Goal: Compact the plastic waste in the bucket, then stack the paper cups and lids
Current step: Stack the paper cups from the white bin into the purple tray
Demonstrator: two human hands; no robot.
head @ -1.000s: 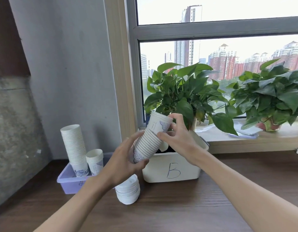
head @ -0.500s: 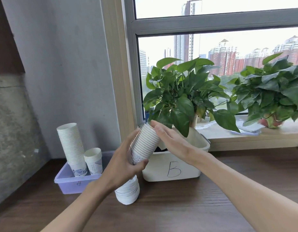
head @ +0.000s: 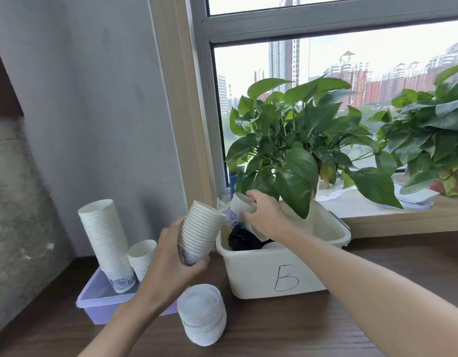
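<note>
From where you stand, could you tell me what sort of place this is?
Likely an office corner: potted plants on the windowsill, tower blocks outside, stacked paper cups.

Head-worn view, forward and down, close, edges seemingly warped

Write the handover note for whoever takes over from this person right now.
Left hand grips a tilted nested stack of white paper cups.
Right hand grips a single white paper cup above the white plastic bin marked B.
Purple plastic tray holds a tall cup stack and a short cup stack; a stack of white lids stands on the wooden table.
Done: several stacks built.
Left: nest the single cup, then check the bin; its contents are partly hidden.
</note>
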